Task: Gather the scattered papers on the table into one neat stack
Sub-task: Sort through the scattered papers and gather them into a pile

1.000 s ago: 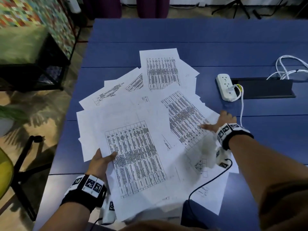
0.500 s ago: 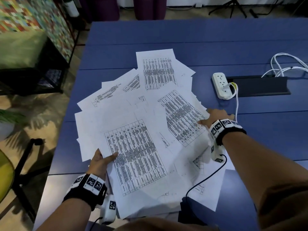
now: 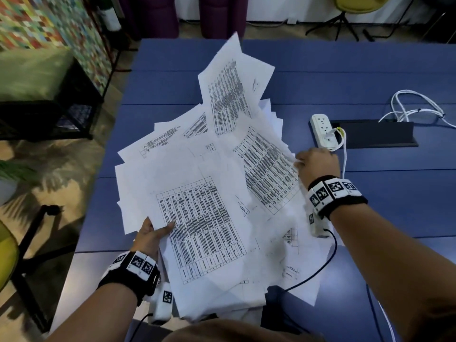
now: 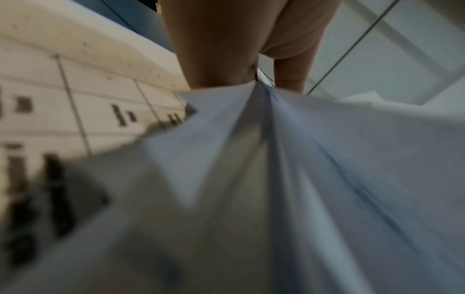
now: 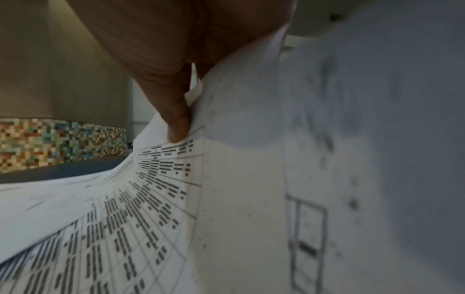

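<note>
Papers point(image 3: 204, 193), a loose fan on the blue table point(image 3: 320, 75) left of the power strip point(image 3: 324, 130), look light, floppy and slippery, so the left hand point(image 3: 148, 236) pinches the near-left edges, the right hand point(image 3: 317, 162) the right edges.

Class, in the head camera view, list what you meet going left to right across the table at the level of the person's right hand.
papers → right hand → white cable → bare blue table
</note>
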`<state>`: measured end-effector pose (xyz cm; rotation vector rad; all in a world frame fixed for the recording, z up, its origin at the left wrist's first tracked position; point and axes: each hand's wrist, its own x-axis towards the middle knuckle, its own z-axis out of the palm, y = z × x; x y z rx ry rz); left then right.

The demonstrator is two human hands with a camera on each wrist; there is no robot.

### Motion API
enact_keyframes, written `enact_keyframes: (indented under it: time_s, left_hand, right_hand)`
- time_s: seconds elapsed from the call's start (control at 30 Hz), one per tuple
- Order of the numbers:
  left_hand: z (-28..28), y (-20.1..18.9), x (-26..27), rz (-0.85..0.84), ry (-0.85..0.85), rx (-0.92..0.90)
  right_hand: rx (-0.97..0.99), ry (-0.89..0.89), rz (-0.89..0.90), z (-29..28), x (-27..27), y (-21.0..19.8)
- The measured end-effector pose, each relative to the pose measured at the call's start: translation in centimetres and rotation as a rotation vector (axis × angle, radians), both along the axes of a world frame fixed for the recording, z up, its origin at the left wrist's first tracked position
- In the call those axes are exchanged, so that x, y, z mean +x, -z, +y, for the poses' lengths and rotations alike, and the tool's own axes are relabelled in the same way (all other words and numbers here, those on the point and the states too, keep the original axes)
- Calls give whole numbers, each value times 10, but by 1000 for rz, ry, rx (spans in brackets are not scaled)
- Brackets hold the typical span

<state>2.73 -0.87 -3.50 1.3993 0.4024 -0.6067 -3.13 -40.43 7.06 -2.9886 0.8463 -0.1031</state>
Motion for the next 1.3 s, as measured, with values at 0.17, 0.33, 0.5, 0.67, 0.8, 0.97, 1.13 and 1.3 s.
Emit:
enact_keyframes:
  time_s: [0.17,0.33,0.5,0.67,0.8,0.97,1.13,1.3]
  left_hand:
    - [5,7,1,-33,8,17]
    - [15,20,6,21,35,7]
    - [16,24,7,-2,44,14]
    - [18,39,18,-40,49,0]
    - [18,45,36,-42,32,12]
    - [4,2,39,9,71,27]
    - [4,2,48,20,62,28]
    - [2,-1,49,41,-63,-29]
  right_hand:
    - [95,48,25,13,-4,4]
    - [208,162,138,-2,-5,-4]
    - [280,212,292,-15,-12,4]
    - [198,324,383,-13,-20,23]
    - [264,277,345,-9,9,35]
    - [437,137,144,9,85,32]
    - [505,40,21,26,180,23]
    - [538,-14,61,36,255,36]
